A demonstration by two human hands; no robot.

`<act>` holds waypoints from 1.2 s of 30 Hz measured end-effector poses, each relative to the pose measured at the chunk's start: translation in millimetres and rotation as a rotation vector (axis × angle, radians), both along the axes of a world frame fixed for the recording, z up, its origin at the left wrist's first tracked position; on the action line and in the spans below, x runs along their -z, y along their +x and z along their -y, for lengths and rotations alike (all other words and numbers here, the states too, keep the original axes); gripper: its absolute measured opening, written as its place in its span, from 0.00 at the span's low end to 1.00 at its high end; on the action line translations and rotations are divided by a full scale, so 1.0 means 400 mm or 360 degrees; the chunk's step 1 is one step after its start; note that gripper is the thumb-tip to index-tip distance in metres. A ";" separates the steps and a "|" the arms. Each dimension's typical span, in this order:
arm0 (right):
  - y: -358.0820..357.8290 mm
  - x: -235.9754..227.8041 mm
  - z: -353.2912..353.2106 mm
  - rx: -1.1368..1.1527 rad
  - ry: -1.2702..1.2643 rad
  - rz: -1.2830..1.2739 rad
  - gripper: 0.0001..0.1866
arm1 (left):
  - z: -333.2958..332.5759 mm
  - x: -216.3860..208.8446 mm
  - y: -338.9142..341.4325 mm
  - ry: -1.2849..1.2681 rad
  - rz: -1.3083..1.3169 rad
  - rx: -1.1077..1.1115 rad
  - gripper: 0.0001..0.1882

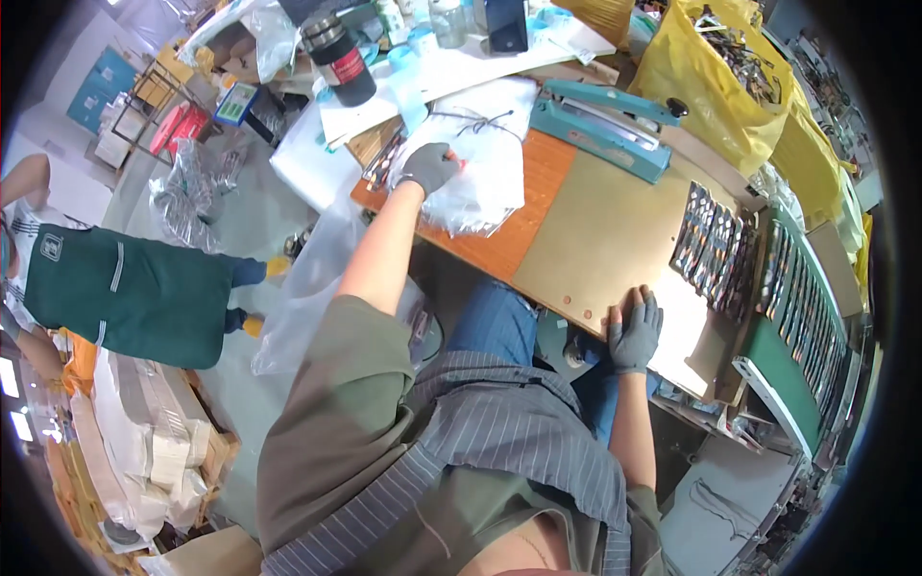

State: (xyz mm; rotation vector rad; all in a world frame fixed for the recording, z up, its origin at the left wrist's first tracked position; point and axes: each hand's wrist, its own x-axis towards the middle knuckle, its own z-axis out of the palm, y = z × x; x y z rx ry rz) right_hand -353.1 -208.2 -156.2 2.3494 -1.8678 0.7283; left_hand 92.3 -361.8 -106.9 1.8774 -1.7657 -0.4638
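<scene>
My left hand (430, 169), in a grey glove with bare fingertips, reaches over a stack of clear plastic bags (485, 192). Its fingers are curled at the bags' upper left; what lies between them is too small to make out. A dark cord (485, 123) rests on top of the stack. In a matching glove, my right hand (635, 333) lies with fingers stretched out on the front edge of a tan board (586, 230), holding nothing. Rows of slender dark pieces with pale and orange bits (711, 245) are laid out beyond it to the right.
A teal bag sealer (605, 130) stands at the back of the table. Yellow sacks (706, 82) rise behind it. At right runs a green conveyor belt (780, 370) bearing more slender pieces. A dark thermos (338, 62) stands back left. A person in a green apron (125, 293) is at left.
</scene>
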 end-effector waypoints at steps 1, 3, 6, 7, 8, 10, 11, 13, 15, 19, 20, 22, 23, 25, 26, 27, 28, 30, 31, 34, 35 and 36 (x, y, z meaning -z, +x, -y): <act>0.014 -0.005 0.005 -0.0009 -0.0001 0.0032 0.27 | 0.016 0.010 0.043 0.0025 -0.0006 0.0047 0.15; 0.001 -0.008 0.001 0.0035 0.0011 0.0061 0.27 | 0.024 -0.009 0.017 0.0048 -0.0022 0.0105 0.17; -0.008 -0.006 -0.002 0.0052 0.0016 0.0049 0.27 | -0.034 0.001 -0.052 -0.0519 0.0303 0.0162 0.18; -0.009 -0.004 -0.002 0.0068 0.0020 0.0043 0.27 | -0.045 -0.005 -0.066 -0.0538 0.0418 0.0190 0.18; -0.008 -0.008 0.001 0.0061 0.0013 0.0037 0.27 | -0.044 -0.013 -0.059 -0.0544 0.0436 0.0165 0.18; 0.006 -0.008 0.012 0.0018 -0.0003 0.0060 0.27 | -0.031 -0.023 -0.027 -0.0294 0.0213 -0.0016 0.18; 0.003 -0.009 0.012 0.0013 0.0006 0.0051 0.27 | -0.025 -0.031 -0.043 -0.0465 0.0034 -0.0084 0.18; -0.011 -0.002 0.010 0.0052 0.0021 0.0046 0.27 | -0.040 -0.101 -0.133 -0.0497 -0.0360 0.0093 0.18; -0.011 -0.004 0.006 0.0068 0.0036 0.0026 0.28 | -0.100 -0.168 -0.219 -0.0395 -0.0990 0.0392 0.17; 0.034 -0.039 0.029 -0.0194 0.0755 0.1786 0.27 | -0.293 -0.199 -0.475 -0.0131 -0.1372 0.0566 0.14; 0.078 -0.096 0.020 -0.0406 0.1086 0.2812 0.25 | -0.321 -0.182 -0.516 -0.0085 -0.1215 0.0628 0.15; 0.125 -0.202 0.013 -0.0745 0.1010 0.1887 0.19 | -0.353 -0.107 -0.570 0.0161 -0.1340 0.0600 0.16; 0.167 -0.268 0.006 -0.0450 0.0873 0.1666 0.08 | -0.364 -0.076 -0.567 0.0152 -0.1340 0.0592 0.16; 0.127 -0.209 0.036 -0.0365 0.0651 0.1723 0.05 | -0.378 -0.043 -0.565 -0.0004 -0.1638 0.0209 0.15; 0.096 -0.175 0.054 -0.0291 0.0443 0.1780 0.05 | -0.387 -0.078 -0.564 0.0006 -0.1647 0.0222 0.15; 0.079 -0.163 0.067 -0.0136 0.0184 0.1362 0.08 | -0.406 -0.150 -0.550 0.0357 -0.2151 0.0128 0.14; 0.068 -0.145 0.075 -0.0133 0.0181 0.1358 0.08 | -0.422 -0.193 -0.534 0.0726 -0.2636 0.0021 0.12; 0.064 -0.096 0.087 -0.0377 0.1025 0.1799 0.07 | -0.429 -0.189 -0.513 0.0854 -0.2423 0.0453 0.10; 0.064 -0.069 0.088 -0.0536 0.1132 0.1790 0.05 | -0.432 -0.212 -0.519 0.0767 -0.2248 0.0500 0.10; 0.112 -0.143 0.069 -0.0595 0.1410 0.1823 0.10 | -0.370 -0.214 -0.436 -0.0150 -0.1443 0.0536 0.12; 0.102 -0.153 0.067 -0.0610 0.1363 0.1796 0.11 | -0.332 -0.221 -0.383 -0.0747 -0.0899 0.0570 0.13; 0.085 -0.148 0.064 -0.0614 0.1316 0.1769 0.13 | -0.303 -0.278 -0.338 -0.0133 -0.1292 0.0237 0.14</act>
